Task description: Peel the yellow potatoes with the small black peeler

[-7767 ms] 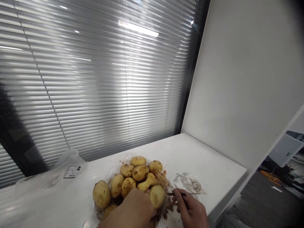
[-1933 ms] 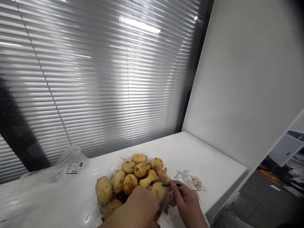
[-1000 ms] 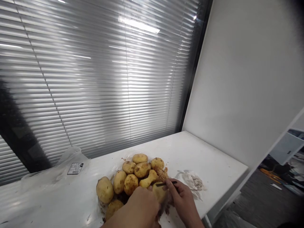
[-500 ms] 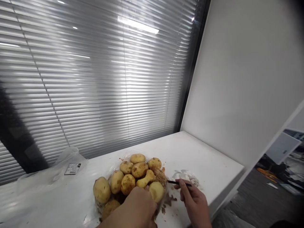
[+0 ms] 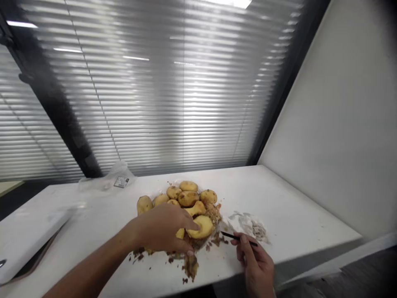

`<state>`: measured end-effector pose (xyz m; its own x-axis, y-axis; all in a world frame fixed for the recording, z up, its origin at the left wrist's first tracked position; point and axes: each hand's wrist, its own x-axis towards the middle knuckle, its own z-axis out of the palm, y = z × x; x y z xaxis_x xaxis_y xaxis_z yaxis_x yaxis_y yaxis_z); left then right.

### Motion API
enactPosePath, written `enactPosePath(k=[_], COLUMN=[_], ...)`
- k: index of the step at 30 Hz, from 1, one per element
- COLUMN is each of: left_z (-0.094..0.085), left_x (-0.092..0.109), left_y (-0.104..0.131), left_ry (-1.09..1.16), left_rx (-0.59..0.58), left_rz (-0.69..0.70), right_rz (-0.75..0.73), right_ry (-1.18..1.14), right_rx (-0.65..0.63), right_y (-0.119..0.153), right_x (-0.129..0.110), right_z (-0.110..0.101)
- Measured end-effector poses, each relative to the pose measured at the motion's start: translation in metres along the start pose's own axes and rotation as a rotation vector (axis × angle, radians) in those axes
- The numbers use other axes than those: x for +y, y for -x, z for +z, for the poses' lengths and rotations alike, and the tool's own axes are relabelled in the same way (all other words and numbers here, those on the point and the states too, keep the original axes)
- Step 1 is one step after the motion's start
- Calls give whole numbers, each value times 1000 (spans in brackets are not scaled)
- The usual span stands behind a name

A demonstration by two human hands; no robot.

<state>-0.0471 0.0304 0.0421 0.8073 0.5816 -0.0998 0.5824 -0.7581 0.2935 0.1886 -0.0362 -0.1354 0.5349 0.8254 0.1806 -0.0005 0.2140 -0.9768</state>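
My left hand (image 5: pixel 167 227) reaches over the pile with its fingers apart. Its fingertips are against a peeled potato (image 5: pixel 203 227), and its thumb is above a clump of brown peelings (image 5: pixel 190 267) near the table's front. Between the thumb and fingers of my right hand (image 5: pixel 256 260) is a thin black stick-like tool (image 5: pixel 231 236); its tip points left toward the peelings, apart from the potatoes. Behind my left hand lie several unpeeled potatoes (image 5: pixel 188 198) and a narrow-waisted yellow potato piece (image 5: pixel 197 208). My left hand hides part of the pile.
A clear plastic bag with a label (image 5: pixel 121 182) lies at the back left of the white table (image 5: pixel 242 186). Clear plastic with greyish bits (image 5: pixel 259 229) sits right of the pile. A white flat-sided object (image 5: pixel 34 236) is at the left, with blinds (image 5: pixel 155 103) behind.
The view has turned left and down. My left hand has shifted from the front of the pile, its fingers now spread over the peeled potato and peelings. My right hand still holds the black tool.
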Motion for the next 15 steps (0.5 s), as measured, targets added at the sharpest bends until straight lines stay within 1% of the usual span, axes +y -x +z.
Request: enactPosePath(k=[3, 5, 7, 9, 11, 12, 14, 15], left_z=[14, 27, 39, 47, 51, 53, 58, 61], left_x=[5, 3, -2, -9, -14, -16, -18, -19], left_y=[6, 3, -3, -10, -14, -14, -12, -10], left_ry=[-23, -59, -106, -141, -152, -152, -150, -153], left_rx=[89, 167, 267, 374, 460, 485, 497, 489], left_rz=[-106, -151, -166, -141, -93, -75, -49, -43], right_rz=[-24, -53, -83, -107, -149, -164, -189, -209], right_ry=[55, 91, 125, 150, 166, 188, 241, 276], right_rx=[-71, -97, -153, -275, -413, -489, -661, -778], right_y=[4, 3, -3, -16, -35, -45, -65, -75], right_x=[-7, -12, -19, -30, -46, -56, -75, -83], right_z=[-1, -1, 0, 3, 8, 12, 23, 29])
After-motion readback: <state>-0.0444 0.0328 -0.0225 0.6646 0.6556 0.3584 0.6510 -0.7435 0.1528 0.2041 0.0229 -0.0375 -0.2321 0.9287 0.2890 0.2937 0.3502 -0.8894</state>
